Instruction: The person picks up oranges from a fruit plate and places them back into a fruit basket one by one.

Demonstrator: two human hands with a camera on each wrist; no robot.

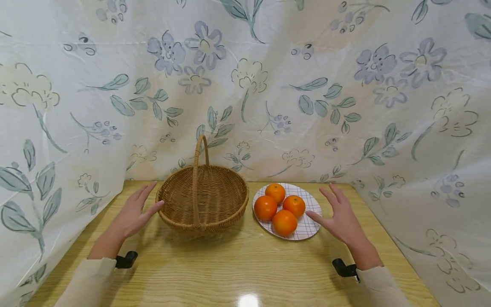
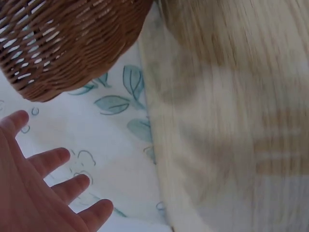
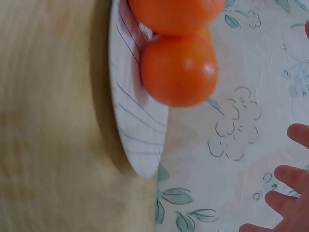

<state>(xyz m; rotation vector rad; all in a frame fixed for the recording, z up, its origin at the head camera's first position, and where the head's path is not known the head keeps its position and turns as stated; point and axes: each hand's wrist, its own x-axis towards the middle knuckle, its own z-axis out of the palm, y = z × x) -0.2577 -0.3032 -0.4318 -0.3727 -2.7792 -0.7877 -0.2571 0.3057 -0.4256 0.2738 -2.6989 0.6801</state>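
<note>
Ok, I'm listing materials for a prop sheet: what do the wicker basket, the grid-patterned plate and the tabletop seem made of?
Wicker basket: woven rattan or willow, perhaps imitation, with a low sheen; its strands visibly interlace.
Grid-patterned plate: possibly glazed ceramic or melamine; smooth white surface, thin lines.
Tabletop: wood or wood-look laminate, glossy; it shows streaky grain and a bright reflection.

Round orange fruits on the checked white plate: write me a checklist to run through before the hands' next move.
1. Four round orange fruits all on the round white checked plate: ok.
2. Tan woven wicker basket upright, arched handle raised: ok.
3. Right hand free: ok, fingers spread, holding nothing.
4. Left hand free: ok, holding nothing.
5. Left hand apart from the basket: cannot tell, they overlap in the head view.
6. Fruit in hand: not ok, neither hand holds one.
</note>
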